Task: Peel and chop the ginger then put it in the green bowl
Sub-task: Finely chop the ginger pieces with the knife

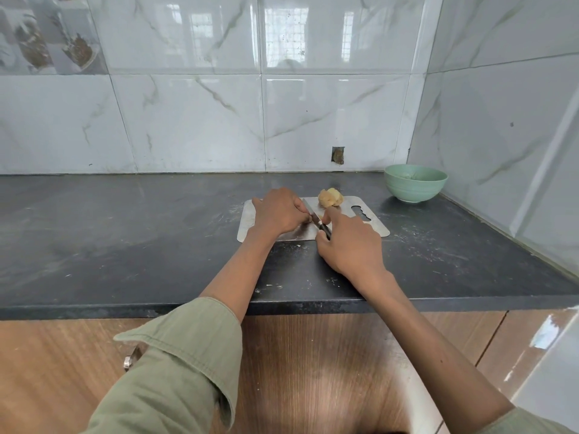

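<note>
the dark stone counter (125, 239) carries a metal cutting board (369, 225) toward its back right, with no brand or writing readable on anything. the green bowl (415, 182) stands in the back right corner, apart from the board. the right hand (351, 245) has its grip closed round the black handle of a knife (315, 217). the left hand (280, 211) is curled on the board against the blade; what it grasps i cannot tell. the ginger (330, 197) lies at the board's far edge.
</note>
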`<control>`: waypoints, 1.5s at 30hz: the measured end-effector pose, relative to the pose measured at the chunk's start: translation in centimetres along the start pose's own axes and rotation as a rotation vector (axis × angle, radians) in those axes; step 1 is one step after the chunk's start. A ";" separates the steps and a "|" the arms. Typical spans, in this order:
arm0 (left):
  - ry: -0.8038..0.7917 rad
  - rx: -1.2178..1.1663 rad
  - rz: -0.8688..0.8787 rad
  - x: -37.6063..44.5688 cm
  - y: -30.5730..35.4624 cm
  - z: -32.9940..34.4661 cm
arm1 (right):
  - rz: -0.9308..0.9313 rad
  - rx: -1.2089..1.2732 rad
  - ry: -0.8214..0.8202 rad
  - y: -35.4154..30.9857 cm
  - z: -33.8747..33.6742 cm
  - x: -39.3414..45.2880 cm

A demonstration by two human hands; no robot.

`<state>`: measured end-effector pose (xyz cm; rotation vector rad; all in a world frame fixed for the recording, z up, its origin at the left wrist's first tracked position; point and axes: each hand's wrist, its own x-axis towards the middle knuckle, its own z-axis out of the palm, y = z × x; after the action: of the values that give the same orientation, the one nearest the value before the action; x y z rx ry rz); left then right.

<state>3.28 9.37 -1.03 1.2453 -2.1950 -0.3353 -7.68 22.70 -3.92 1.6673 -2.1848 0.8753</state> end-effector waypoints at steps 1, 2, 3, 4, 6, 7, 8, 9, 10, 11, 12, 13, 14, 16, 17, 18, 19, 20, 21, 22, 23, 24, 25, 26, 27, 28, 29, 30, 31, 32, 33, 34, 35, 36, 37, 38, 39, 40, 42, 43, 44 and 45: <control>-0.003 0.002 0.003 0.0 0.0 0.0 | 0.006 0.004 -0.005 0.0 0.0 0.0; -0.010 0.005 0.009 0.0 0.1 0.0 | 0.009 0.003 -0.011 0.0 0.0 0.1; -0.014 0.009 0.014 0.0 0.0 0.1 | 0.008 -0.003 -0.019 -0.1 0.0 0.2; -0.024 0.012 0.016 0.1 -0.1 0.2 | 0.003 -0.010 -0.030 -0.1 0.0 0.4; -0.073 -0.010 0.029 0.3 -0.5 0.3 | 0.007 -0.005 -0.058 0.1 -0.2 0.8; -0.090 -0.028 0.038 0.5 -0.6 0.4 | 0.015 0.007 -0.073 0.3 -0.4 1.0; -0.099 -0.043 0.045 0.6 -0.7 0.4 | 0.018 0.019 -0.086 0.5 -0.5 1.2; -0.097 -0.054 0.048 0.7 -0.8 0.4 | 0.016 0.025 -0.097 0.6 -0.5 1.3; -0.090 -0.059 0.050 0.7 -0.8 0.4 | 0.006 0.027 -0.100 0.6 -0.5 1.3; -0.083 -0.059 0.049 0.6 -0.7 0.4 | -0.007 0.024 -0.101 0.5 -0.4 1.3; -0.075 -0.052 0.046 0.5 -0.6 0.4 | -0.016 0.024 -0.102 0.4 -0.4 1.3; -0.068 -0.046 0.044 0.6 -0.7 0.5 | -0.015 0.027 -0.105 0.2 -0.4 1.4; -0.062 -0.038 0.041 0.5 -0.6 0.4 | -0.012 0.036 -0.108 0.0 -0.4 1.5; -0.051 -0.029 0.032 0.3 -0.5 0.2 | -0.004 0.050 -0.118 -0.2 -0.5 1.7; -0.041 -0.024 0.029 0.3 -0.5 0.2 | -0.002 0.051 -0.120 -0.3 -0.5 1.7; -0.031 -0.010 0.025 0.2 -0.4 0.2 | -0.005 0.044 -0.117 -0.2 -0.5 1.6; -0.020 0.006 0.022 0.2 -0.3 0.3 | -0.011 0.031 -0.108 -0.2 -0.5 1.4; -0.006 0.020 0.021 0.1 -0.2 0.2 | -0.018 0.020 -0.094 -0.1 -0.4 1.1; -0.003 0.029 0.018 0.2 -0.2 0.2 | -0.019 0.016 -0.081 -0.2 -0.3 0.9; -0.008 0.032 0.020 0.3 -0.3 0.2 | -0.016 0.015 -0.076 -0.2 -0.3 0.8; -0.019 0.027 0.021 0.4 -0.5 0.2 | -0.013 0.015 -0.078 -0.2 -0.3 0.8; -0.031 0.021 0.025 0.5 -0.7 0.3 | -0.011 0.017 -0.085 -0.2 -0.3 0.9; -0.036 0.015 0.030 0.5 -0.7 0.3 | -0.011 0.019 -0.095 -0.1 -0.4 1.0; -0.032 0.012 0.035 0.6 -0.7 0.3 | -0.011 0.022 -0.103 -0.1 -0.4 1.1; -0.023 0.010 0.039 0.6 -0.7 0.3 | -0.012 0.027 -0.106 -0.1 -0.5 1.2; -0.012 0.011 0.039 0.5 -0.7 0.3 | -0.011 0.030 -0.101 -0.1 -0.5 1.1; -0.003 0.015 0.040 0.4 -0.6 0.3 | -0.008 0.029 -0.087 -0.1 -0.4 1.0; 0.008 0.022 0.044 0.4 -0.6 0.4 | -0.003 0.024 -0.069 0.0 -0.4 0.7; 0.016 0.032 0.046 0.3 -0.6 0.3 | 0.003 0.021 -0.053 0.0 -0.3 0.5; 0.025 0.046 0.049 0.3 -0.6 0.3 | 0.008 0.022 -0.043 0.0 -0.3 0.4; 0.033 0.057 0.050 0.3 -0.6 0.3 | 0.012 0.028 -0.037 -0.1 -0.3 0.3; 0.037 0.068 0.051 0.4 -0.7 0.3 | 0.016 0.039 -0.033 -0.1 -0.3 0.3; 0.036 0.078 0.053 0.5 -0.8 0.3 | 0.024 0.055 -0.029 -0.1 -0.3 0.3; 0.037 0.086 0.054 0.6 -0.8 0.4 | 0.035 0.074 -0.022 -0.1 -0.3 0.3; 0.042 0.087 0.054 0.6 -0.9 0.5 | 0.049 0.093 -0.012 0.0 -0.4 0.3; 0.052 0.082 0.053 0.6 -0.9 0.5 | 0.067 0.111 0.000 0.1 -0.5 0.3; 0.063 0.073 0.053 0.6 -0.9 0.5 | 0.087 0.125 0.013 0.2 -0.5 0.3; 0.074 0.065 0.053 0.7 -0.9 0.5 | 0.111 0.135 0.027 0.3 -0.6 0.3; 0.083 0.058 0.057 0.8 -1.0 0.6 | 0.163 0.153 0.054 0.4 -0.9 0.2; 0.078 0.055 0.060 0.9 -0.9 0.7 | 0.188 0.158 0.059 0.5 -0.9 0.2; 0.069 0.054 0.064 0.9 -0.9 0.7 | 0.209 0.159 0.054 0.5 -1.0 0.2; 0.062 0.054 0.069 0.9 -0.8 0.8 | 0.226 0.158 0.044 0.6 -0.9 0.2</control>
<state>3.03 8.09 -1.72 1.1899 -2.2008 -0.2080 -8.46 23.18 -3.27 1.4692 -2.3611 1.1596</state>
